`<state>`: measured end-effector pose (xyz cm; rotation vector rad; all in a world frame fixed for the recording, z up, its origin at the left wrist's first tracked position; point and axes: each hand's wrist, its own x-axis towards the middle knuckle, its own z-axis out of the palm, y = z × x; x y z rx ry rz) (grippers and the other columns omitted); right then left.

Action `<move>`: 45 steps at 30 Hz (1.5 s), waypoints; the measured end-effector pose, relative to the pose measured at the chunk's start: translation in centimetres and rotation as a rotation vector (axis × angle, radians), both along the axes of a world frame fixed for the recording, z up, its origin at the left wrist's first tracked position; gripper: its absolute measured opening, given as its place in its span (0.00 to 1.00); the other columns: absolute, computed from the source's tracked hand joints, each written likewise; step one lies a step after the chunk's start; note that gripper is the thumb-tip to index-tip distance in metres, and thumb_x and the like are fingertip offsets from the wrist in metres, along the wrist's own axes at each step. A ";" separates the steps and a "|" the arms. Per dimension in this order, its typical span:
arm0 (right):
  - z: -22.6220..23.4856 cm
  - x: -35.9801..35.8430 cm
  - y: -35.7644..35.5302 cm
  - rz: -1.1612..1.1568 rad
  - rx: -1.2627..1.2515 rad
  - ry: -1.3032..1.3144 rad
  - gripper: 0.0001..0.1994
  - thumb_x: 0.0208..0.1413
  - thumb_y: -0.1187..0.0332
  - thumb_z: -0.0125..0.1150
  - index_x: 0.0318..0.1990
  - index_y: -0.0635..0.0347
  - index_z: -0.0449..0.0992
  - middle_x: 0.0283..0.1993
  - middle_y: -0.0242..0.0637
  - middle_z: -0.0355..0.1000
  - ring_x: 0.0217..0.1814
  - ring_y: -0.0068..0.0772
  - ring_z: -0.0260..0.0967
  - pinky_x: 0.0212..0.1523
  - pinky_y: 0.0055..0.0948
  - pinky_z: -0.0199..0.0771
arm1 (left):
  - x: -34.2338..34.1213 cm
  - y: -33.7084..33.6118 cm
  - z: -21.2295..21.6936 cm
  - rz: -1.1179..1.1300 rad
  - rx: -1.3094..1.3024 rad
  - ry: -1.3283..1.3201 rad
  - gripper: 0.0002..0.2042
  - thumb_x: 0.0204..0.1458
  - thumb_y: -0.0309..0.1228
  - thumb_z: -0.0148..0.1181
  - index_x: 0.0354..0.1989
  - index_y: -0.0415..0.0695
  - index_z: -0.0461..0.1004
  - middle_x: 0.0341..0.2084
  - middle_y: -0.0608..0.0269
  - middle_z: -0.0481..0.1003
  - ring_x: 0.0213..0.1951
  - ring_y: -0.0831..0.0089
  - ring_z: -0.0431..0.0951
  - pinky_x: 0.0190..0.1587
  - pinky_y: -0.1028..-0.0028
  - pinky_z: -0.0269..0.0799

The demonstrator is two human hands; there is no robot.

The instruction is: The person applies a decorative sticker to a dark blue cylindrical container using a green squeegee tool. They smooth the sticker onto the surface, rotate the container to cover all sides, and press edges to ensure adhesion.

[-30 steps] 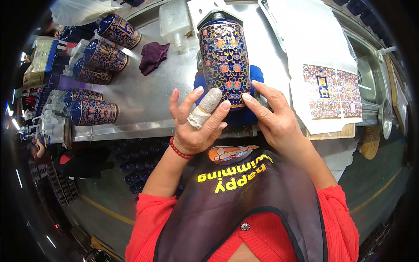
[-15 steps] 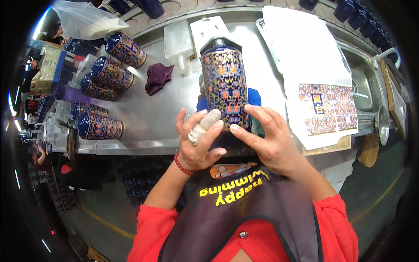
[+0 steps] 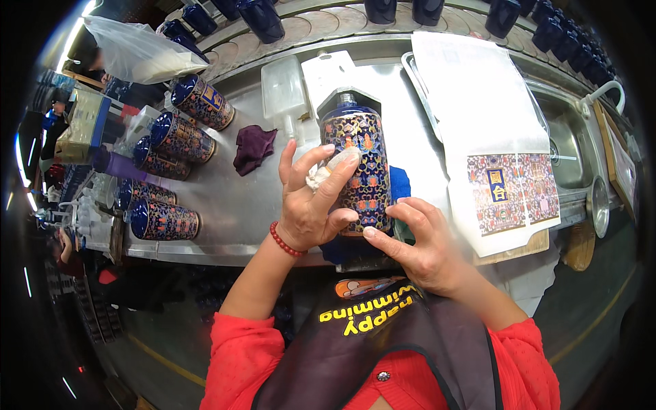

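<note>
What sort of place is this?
Probably a bottle-decorating workshop: plain dark-blue bottles line what looks like a conveyor, a patterned bottle is at the metal workbench, and a sheet with similar printed patterns lies to its right.

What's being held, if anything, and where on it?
Whether anything is gripped can't be told: the right hand has fingers at the lower right edge of the patterned bottle, and the left hand has one covered finger over the bottle's front.

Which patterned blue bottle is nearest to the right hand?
The bottle at the fingertips of the right hand; the other patterned bottles are grouped left of the purple cloth.
</note>
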<state>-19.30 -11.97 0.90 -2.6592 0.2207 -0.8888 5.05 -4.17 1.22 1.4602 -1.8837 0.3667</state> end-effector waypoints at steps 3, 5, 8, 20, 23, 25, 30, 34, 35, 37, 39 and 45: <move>-0.1 0.0 -0.1 0.008 0.014 -0.003 0.23 0.51 0.69 0.62 0.58 0.45 0.79 0.57 0.41 0.66 0.60 0.48 0.66 0.52 0.42 0.69 | 0.6 -0.9 0.2 0.002 -0.006 0.027 0.34 0.66 0.61 0.44 0.61 0.40 0.76 0.54 0.56 0.79 0.61 0.57 0.70 0.74 0.47 0.43; -0.1 0.1 -0.3 0.017 0.013 -0.022 0.24 0.50 0.69 0.62 0.58 0.44 0.79 0.56 0.41 0.67 0.59 0.47 0.67 0.50 0.41 0.70 | 0.9 -1.2 0.2 0.032 -0.021 0.105 0.35 0.66 0.60 0.44 0.61 0.39 0.75 0.55 0.55 0.79 0.62 0.56 0.69 0.74 0.47 0.43; 0.0 0.2 -0.4 0.024 0.021 -0.026 0.24 0.50 0.69 0.63 0.57 0.44 0.80 0.56 0.41 0.67 0.59 0.47 0.68 0.48 0.40 0.70 | 0.7 -1.4 0.0 0.084 0.037 0.146 0.37 0.66 0.62 0.42 0.64 0.38 0.73 0.58 0.51 0.77 0.66 0.52 0.65 0.74 0.48 0.40; 0.4 0.1 -0.5 0.040 0.058 0.004 0.24 0.50 0.69 0.63 0.58 0.45 0.79 0.56 0.41 0.66 0.60 0.48 0.67 0.48 0.40 0.70 | 0.3 -2.3 1.7 0.157 0.168 0.031 0.39 0.64 0.64 0.45 0.67 0.40 0.70 0.59 0.52 0.76 0.69 0.49 0.59 0.73 0.43 0.37; 0.4 0.2 -0.4 0.038 0.059 0.001 0.25 0.49 0.69 0.63 0.58 0.45 0.79 0.56 0.41 0.66 0.60 0.48 0.67 0.49 0.40 0.69 | 0.4 -2.5 1.9 0.170 0.188 -0.003 0.39 0.64 0.64 0.45 0.68 0.40 0.70 0.59 0.51 0.76 0.69 0.48 0.59 0.73 0.42 0.38; 0.4 0.2 -0.4 0.038 0.062 0.000 0.25 0.49 0.70 0.63 0.59 0.45 0.79 0.56 0.41 0.66 0.60 0.48 0.67 0.49 0.40 0.69 | 0.5 -2.5 1.9 0.164 0.208 0.002 0.40 0.63 0.64 0.44 0.69 0.40 0.68 0.59 0.50 0.75 0.69 0.48 0.59 0.72 0.42 0.38; 0.5 0.1 -0.4 0.043 0.073 0.008 0.26 0.49 0.71 0.63 0.59 0.45 0.79 0.56 0.41 0.66 0.60 0.48 0.67 0.49 0.40 0.70 | 0.3 -2.3 1.4 0.129 0.204 0.151 0.44 0.62 0.66 0.44 0.72 0.37 0.63 0.63 0.46 0.71 0.69 0.44 0.59 0.72 0.40 0.37; 0.4 0.1 -0.4 0.040 0.075 0.002 0.26 0.49 0.71 0.63 0.59 0.45 0.79 0.56 0.41 0.66 0.60 0.48 0.67 0.49 0.39 0.70 | 0.0 -2.1 1.3 0.132 0.261 0.126 0.47 0.61 0.68 0.45 0.73 0.35 0.59 0.66 0.45 0.67 0.70 0.42 0.57 0.72 0.38 0.36; 0.4 0.1 -0.4 0.042 0.076 0.001 0.26 0.49 0.71 0.63 0.59 0.45 0.79 0.56 0.41 0.66 0.60 0.48 0.67 0.49 0.39 0.70 | 0.0 -2.2 1.4 0.135 0.272 0.111 0.48 0.60 0.68 0.46 0.74 0.35 0.58 0.67 0.44 0.66 0.71 0.42 0.57 0.72 0.38 0.35; 0.4 0.2 -0.4 0.044 0.076 0.000 0.26 0.49 0.71 0.63 0.59 0.45 0.79 0.56 0.41 0.66 0.59 0.48 0.67 0.49 0.39 0.70 | 0.0 -2.3 1.5 0.144 0.301 0.087 0.49 0.60 0.68 0.46 0.75 0.35 0.56 0.67 0.43 0.66 0.71 0.41 0.56 0.72 0.38 0.35; 0.4 0.2 -0.4 0.043 0.075 -0.003 0.26 0.48 0.71 0.63 0.59 0.46 0.79 0.56 0.41 0.66 0.59 0.48 0.67 0.49 0.39 0.70 | 0.0 -2.3 1.7 0.146 0.333 0.088 0.50 0.59 0.69 0.46 0.75 0.34 0.53 0.67 0.41 0.65 0.72 0.41 0.55 0.73 0.38 0.34; 0.4 0.1 -0.4 0.042 0.072 -0.002 0.25 0.48 0.71 0.63 0.58 0.46 0.79 0.56 0.41 0.66 0.59 0.48 0.67 0.49 0.40 0.70 | -0.8 -1.2 2.0 0.068 0.403 0.324 0.54 0.60 0.69 0.45 0.76 0.27 0.43 0.68 0.32 0.60 0.72 0.37 0.55 0.74 0.41 0.34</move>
